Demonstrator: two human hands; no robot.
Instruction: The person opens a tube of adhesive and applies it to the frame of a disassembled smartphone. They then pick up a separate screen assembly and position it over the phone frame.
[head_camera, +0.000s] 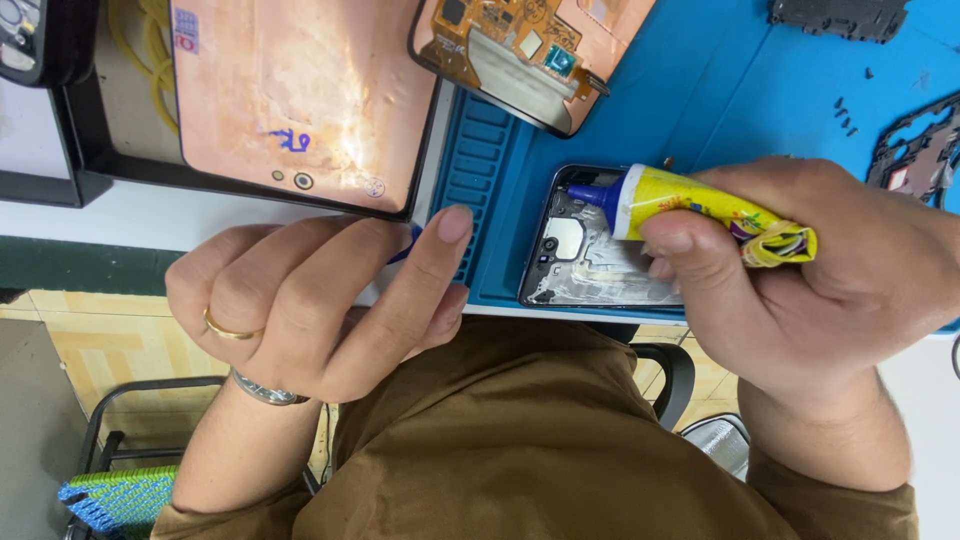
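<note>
My right hand (810, 270) comes in from the right, wrist low, fingers curled tight round a yellow glue tube (700, 205) with thumb pressed on top near the white collar; the rolled-up tail of the tube sticks out between my fingers. The tube lies roughly level, its blue nozzle (590, 193) pointing left and sitting over the upper left corner of the open phone frame (590, 265), whether it touches the frame I cannot tell. The frame lies flat on the blue work mat (700, 90), close to the mat's near edge, and my right fingers cover its right part. My left hand (310, 300) is folded loosely, knuckles up, index finger stretched toward the ribbed tray strip (480, 180) at the mat's left side; a small blue cap or tip (405, 245) peeks out under that finger, pinched or just covered, cannot tell. Gold ring on one finger, silver bangle (265, 388) at the wrist. This hand hangs over the table's near edge, just beside the mat's left rim. Above it lies a copper-backed screen panel (300, 95) on a black tray (90, 150); another screen with orange flex cables (520, 50) lies partly on the mat's top edge, near the frame. Black phone parts (915, 150) and loose screws (845, 115) sit at far right, above my right hand. Bare mat lies between the frame and the upper screen, and up right of the tube.
</note>
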